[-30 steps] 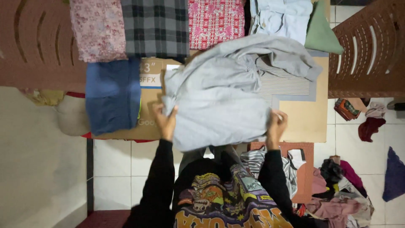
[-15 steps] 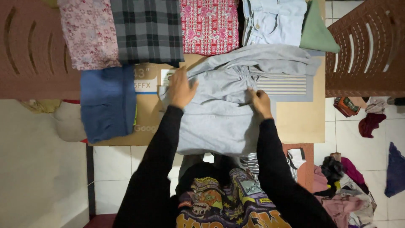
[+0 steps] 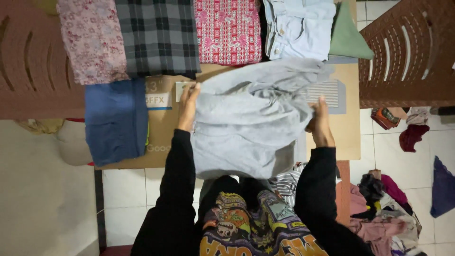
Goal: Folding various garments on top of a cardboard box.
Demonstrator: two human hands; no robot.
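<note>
Two bare hands worked a pale grey garment (image 3: 246, 125) spread on a flattened cardboard sheet (image 3: 343, 137). The garment was soft, plain and heavily creased, with a bunched ridge of folds running across its upper part and a smoother panel below that overhung the near edge of the cardboard. The left hand (image 3: 188, 106) lay along the garment's left edge, fingers extended and close together, touching the cloth; whether they pinched it could not be told. The right hand (image 3: 320, 124) was at the right edge, its fingers curled into the fabric and clamped on a fold. Both forearms wore black sleeves. Beyond the garment lay a row of folded pieces: a pink floral cloth (image 3: 90, 40), a grey checked cloth (image 3: 159, 35), a red patterned cloth (image 3: 228, 31), a light blue denim piece (image 3: 298, 28) and a green cloth (image 3: 348, 40). A folded blue cloth (image 3: 116, 121) lay to the left, well apart. Loose clothes (image 3: 384, 208) were heaped on the tiled floor at lower right.
</note>
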